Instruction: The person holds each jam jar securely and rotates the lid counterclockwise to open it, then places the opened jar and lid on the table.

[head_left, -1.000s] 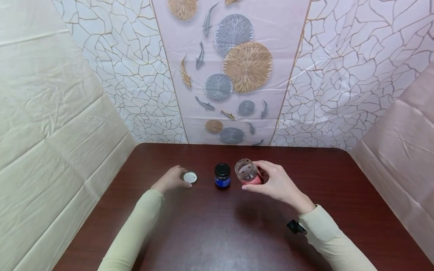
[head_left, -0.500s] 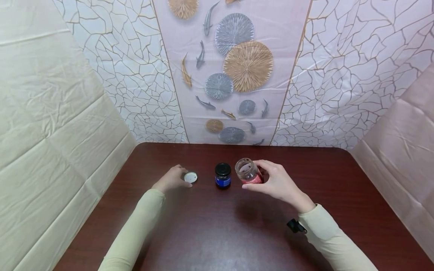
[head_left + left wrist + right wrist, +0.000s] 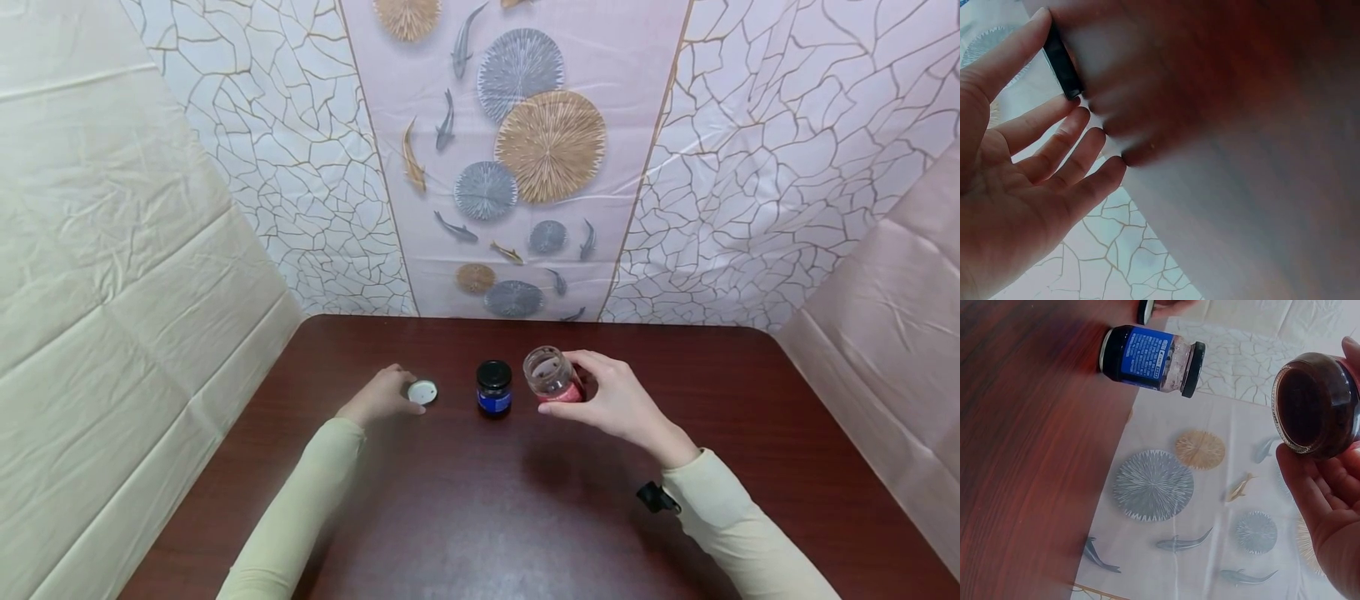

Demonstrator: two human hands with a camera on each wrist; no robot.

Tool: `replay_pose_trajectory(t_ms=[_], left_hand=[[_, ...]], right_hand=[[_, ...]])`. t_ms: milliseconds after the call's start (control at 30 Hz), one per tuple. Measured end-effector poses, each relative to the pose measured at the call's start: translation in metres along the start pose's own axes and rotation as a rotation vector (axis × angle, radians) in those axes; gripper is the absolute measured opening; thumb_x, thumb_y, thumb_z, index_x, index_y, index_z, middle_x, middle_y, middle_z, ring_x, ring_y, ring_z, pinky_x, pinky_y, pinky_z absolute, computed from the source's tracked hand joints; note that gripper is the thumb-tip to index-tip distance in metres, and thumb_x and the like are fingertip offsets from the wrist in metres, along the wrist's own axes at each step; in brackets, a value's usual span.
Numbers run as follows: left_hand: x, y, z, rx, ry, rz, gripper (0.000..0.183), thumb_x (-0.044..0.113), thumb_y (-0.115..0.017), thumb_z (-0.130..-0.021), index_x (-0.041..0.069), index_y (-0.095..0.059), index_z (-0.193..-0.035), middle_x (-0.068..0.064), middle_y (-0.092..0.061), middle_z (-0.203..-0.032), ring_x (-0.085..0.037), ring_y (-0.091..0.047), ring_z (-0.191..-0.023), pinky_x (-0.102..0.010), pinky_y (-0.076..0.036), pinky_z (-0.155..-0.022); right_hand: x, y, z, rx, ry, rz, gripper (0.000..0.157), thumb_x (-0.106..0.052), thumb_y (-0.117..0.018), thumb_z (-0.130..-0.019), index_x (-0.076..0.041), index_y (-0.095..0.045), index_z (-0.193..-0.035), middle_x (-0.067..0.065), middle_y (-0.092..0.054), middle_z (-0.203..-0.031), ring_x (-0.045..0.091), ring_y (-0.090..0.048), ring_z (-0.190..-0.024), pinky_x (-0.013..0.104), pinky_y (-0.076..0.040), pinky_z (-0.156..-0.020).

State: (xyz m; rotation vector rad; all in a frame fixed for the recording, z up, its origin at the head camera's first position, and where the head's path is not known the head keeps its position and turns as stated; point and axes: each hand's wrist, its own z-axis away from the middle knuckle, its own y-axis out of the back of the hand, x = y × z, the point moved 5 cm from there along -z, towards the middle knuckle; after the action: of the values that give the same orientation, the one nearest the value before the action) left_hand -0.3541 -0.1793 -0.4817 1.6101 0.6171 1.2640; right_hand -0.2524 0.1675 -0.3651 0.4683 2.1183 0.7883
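Above the table, my right hand [image 3: 622, 400] grips an open glass jar [image 3: 549, 375] with a red label, its mouth tilted toward the head camera. Dark contents show through that jar's base [image 3: 1300, 403] in the right wrist view. My left hand [image 3: 378, 396] pinches a jar lid [image 3: 422, 392] between thumb and index finger, its white inner side facing up. Only the lid's black rim [image 3: 1062, 62] shows in the left wrist view, with the other fingertips touching the table. Between the hands stands a second jar [image 3: 493, 389], upright, with a black lid and a blue label.
The dark red-brown table [image 3: 450, 517] reaches back to a patterned cloth backdrop [image 3: 517, 167]. Pale cloth walls [image 3: 150, 292] rise along the left and right sides. A small black device [image 3: 657, 497] sits at my right sleeve cuff.
My right hand and the open jar have shifted very slightly up and right in the head view. The left hand stays at the lid, and the blue-labelled jar stands where it was.
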Motion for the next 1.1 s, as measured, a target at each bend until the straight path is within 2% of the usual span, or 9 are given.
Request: replay_pose_trajectory(t_ms=[367, 700, 933, 1100], left_hand=[[0.002, 0.001, 0.002, 0.011, 0.002, 0.007, 0.055, 0.023, -0.089, -0.075, -0.004, -0.069, -0.119, -0.014, -0.062, -0.110, -0.029, -0.056, -0.104, -0.043, -0.047, -0.091], [0.002, 0.002, 0.002, 0.003, 0.020, 0.008, 0.056, 0.023, -0.088, -0.076, -0.004, -0.068, -0.121, -0.013, -0.061, -0.111, -0.029, -0.056, -0.105, -0.043, -0.047, -0.090], [0.002, 0.002, 0.002, -0.001, 0.014, 0.007, 0.056, 0.023, -0.088, -0.076, -0.004, -0.069, -0.120, -0.012, -0.061, -0.111, -0.028, -0.056, -0.104, -0.042, -0.048, -0.089], [0.004, 0.002, 0.003, -0.002, 0.012, 0.015, 0.054, 0.022, -0.088, -0.076, -0.004, -0.069, -0.119, -0.013, -0.061, -0.110, -0.028, -0.055, -0.103, -0.043, -0.047, -0.088]], right_hand=[[0.007, 0.003, 0.000, 0.000, -0.074, -0.073, 0.065, -0.050, -0.091, -0.069, -0.021, -0.067, -0.121, -0.008, -0.069, -0.107, 0.007, -0.068, -0.086, 0.027, -0.058, -0.073], [0.016, 0.008, 0.002, 0.043, -0.082, -0.074, 0.060, -0.042, -0.093, -0.069, -0.019, -0.068, -0.119, -0.009, -0.070, -0.103, 0.007, -0.068, -0.085, 0.021, -0.054, -0.073], [0.022, 0.011, 0.003, 0.057, -0.087, -0.069, 0.060, -0.043, -0.092, -0.071, -0.019, -0.067, -0.121, -0.008, -0.070, -0.104, 0.008, -0.069, -0.084, 0.023, -0.055, -0.072], [0.030, 0.014, 0.006, 0.068, -0.104, -0.048, 0.061, -0.042, -0.091, -0.073, -0.018, -0.067, -0.123, -0.007, -0.070, -0.104, 0.008, -0.068, -0.083, 0.020, -0.054, -0.072]])
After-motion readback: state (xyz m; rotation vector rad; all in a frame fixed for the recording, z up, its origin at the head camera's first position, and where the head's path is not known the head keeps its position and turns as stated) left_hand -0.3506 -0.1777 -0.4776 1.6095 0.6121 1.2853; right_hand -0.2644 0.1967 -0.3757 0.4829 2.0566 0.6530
